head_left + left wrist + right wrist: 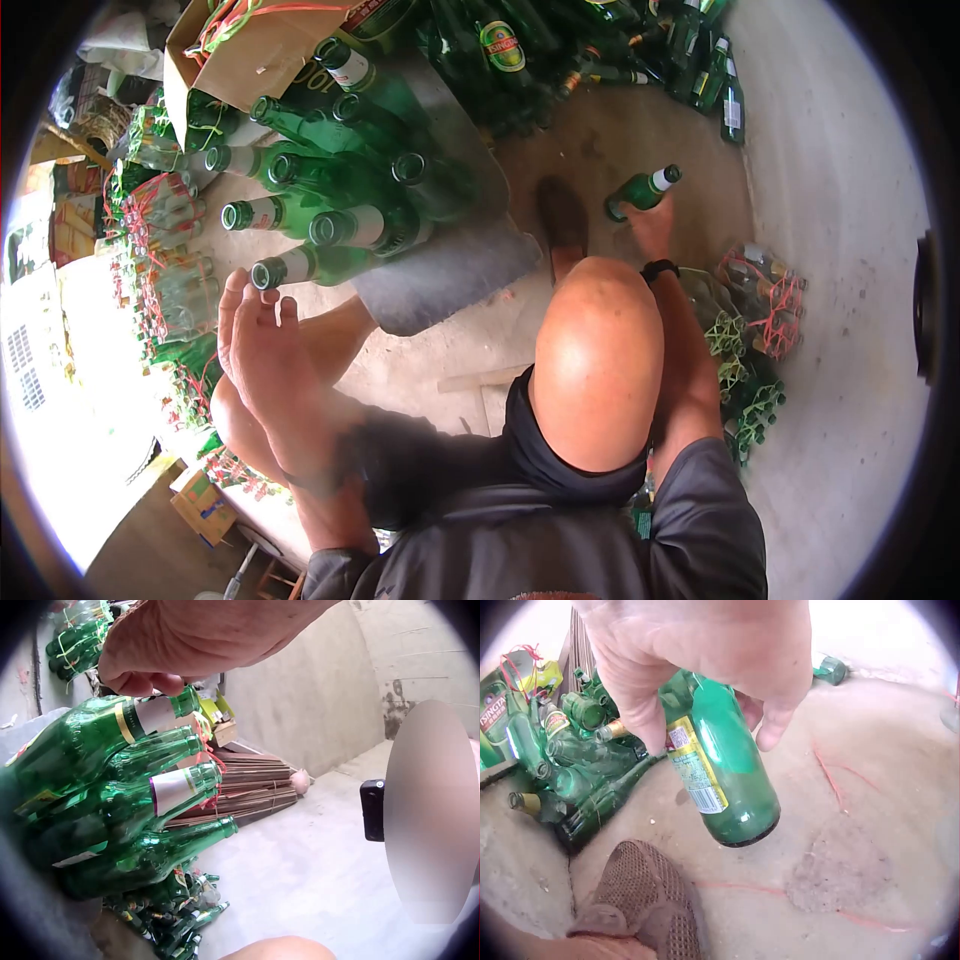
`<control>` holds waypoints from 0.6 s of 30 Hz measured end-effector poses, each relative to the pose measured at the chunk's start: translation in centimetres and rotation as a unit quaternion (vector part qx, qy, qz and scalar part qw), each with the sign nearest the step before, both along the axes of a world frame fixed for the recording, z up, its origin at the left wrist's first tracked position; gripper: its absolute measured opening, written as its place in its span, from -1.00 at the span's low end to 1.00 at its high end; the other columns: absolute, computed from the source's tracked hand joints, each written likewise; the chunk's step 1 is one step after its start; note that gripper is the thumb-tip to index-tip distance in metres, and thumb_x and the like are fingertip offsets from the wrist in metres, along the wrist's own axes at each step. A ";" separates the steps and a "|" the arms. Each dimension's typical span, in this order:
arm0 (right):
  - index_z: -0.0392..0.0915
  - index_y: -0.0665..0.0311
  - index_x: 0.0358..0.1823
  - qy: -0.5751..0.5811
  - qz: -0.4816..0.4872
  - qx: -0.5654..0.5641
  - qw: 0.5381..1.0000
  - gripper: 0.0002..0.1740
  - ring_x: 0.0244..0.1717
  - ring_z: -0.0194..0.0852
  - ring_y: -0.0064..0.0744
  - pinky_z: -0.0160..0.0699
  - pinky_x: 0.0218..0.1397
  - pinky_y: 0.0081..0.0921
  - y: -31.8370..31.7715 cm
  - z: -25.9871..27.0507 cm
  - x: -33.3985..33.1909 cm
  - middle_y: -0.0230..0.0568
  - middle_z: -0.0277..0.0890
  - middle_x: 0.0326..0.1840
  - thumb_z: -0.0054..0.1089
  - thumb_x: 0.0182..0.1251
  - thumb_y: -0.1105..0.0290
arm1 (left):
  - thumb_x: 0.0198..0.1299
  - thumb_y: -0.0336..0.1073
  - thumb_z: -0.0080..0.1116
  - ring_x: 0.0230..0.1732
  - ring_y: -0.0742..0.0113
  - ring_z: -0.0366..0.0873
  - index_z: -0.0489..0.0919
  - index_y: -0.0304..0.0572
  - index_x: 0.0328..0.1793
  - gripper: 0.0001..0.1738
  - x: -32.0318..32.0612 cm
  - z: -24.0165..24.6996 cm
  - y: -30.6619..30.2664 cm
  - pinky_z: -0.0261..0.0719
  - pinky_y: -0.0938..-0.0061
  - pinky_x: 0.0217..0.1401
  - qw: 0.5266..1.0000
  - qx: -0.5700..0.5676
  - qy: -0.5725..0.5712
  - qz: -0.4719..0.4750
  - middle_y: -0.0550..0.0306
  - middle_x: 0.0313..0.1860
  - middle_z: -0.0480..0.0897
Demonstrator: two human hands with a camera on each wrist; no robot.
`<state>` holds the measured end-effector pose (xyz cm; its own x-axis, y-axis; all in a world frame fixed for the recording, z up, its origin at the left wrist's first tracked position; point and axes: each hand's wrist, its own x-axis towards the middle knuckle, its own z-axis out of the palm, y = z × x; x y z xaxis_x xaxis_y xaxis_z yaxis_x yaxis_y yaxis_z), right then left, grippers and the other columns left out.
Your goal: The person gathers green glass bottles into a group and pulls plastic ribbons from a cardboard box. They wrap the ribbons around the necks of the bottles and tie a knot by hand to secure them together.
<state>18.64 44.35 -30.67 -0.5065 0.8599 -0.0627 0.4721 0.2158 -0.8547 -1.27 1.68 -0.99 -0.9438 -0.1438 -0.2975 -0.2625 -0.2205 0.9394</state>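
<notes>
My right hand (652, 225) grips a green bottle (632, 197) above the floor, its white-banded neck pointing up and right. In the right wrist view, fingers and thumb of the right hand (705, 652) wrap the bottle (735, 772), with its yellow label and base exposed. My left hand (270, 350) has its fingers extended at the mouth of the nearest standing green bottle (300, 268); whether they touch it is unclear. In the left wrist view, the left hand (202, 637) is above a white-necked bottle (82, 731), its fingertips partly hidden.
Several green bottles stand grouped on a grey surface (450, 285), beside a cardboard box (235, 75). More bottles lie piled (520, 60) against the back. Tied bottle bundles (165, 220) line the left, others (765, 300) the right wall. A shoe (562, 212) is on the floor.
</notes>
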 end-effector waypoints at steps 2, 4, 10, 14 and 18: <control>0.38 0.31 0.20 -0.002 -0.016 -0.013 1.000 -0.26 0.03 0.65 -0.22 0.59 0.18 -0.24 -0.8 0.2 0.3 -0.10 0.62 0.01 0.60 -0.04 0.44 | 0.39 -0.39 0.21 -0.09 0.51 0.60 0.59 -0.19 0.29 -0.64 0.0 -0.1 0.1 0.46 0.43 0.10 1.000 0.005 0.004 -0.007 0.21 -0.08 0.72; 0.38 0.32 0.22 -0.004 -0.033 -0.025 0.999 -0.24 0.04 0.65 -0.23 0.59 0.18 -0.25 -1.4 0.1 1.3 -0.11 0.63 0.03 0.60 -0.03 0.45 | 0.39 -0.39 0.21 -0.09 0.50 0.60 0.58 -0.20 0.29 -0.64 0.0 -0.1 0.0 0.46 0.43 0.09 1.000 0.011 0.008 -0.015 0.21 -0.08 0.71; 0.41 0.40 0.21 0.038 0.014 -0.074 0.996 -0.26 0.05 0.64 -0.27 0.60 0.17 -0.31 -2.2 -0.9 2.7 -0.14 0.62 0.05 0.62 -0.01 0.47 | 0.39 -0.42 0.21 -0.10 0.49 0.59 0.58 -0.23 0.27 -0.66 -0.4 -1.3 -0.8 0.47 0.45 0.03 0.999 0.012 0.021 -0.025 0.19 -0.06 0.70; 0.43 0.43 0.21 0.040 0.005 -0.034 0.999 -0.24 0.10 0.61 -0.26 0.57 0.20 -0.29 -3.2 -0.1 2.8 -0.06 0.59 0.08 0.64 -0.02 0.41 | 0.40 -0.43 0.21 -0.11 0.50 0.58 0.60 -0.27 0.26 -0.67 -0.2 -1.5 -0.7 0.51 0.49 -0.01 0.999 0.016 0.038 -0.036 0.18 -0.07 0.69; 0.47 0.42 0.19 0.009 -0.006 -0.015 1.000 -0.26 0.11 0.59 -0.22 0.55 0.17 -0.26 -2.8 -2.2 4.1 -0.04 0.57 0.10 0.64 0.02 0.27 | 0.38 -0.47 0.24 -0.11 0.50 0.60 0.64 -0.28 0.25 -0.67 -0.2 -2.1 -0.7 0.56 0.55 -0.08 0.998 0.028 0.049 -0.029 0.19 -0.07 0.70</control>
<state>22.78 41.53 -32.90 -0.4968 0.8641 -0.0806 0.4595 0.1832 -0.8691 -1.44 0.97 -3.11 -0.9749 -0.0731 -0.2103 -0.1849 -0.2604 0.9476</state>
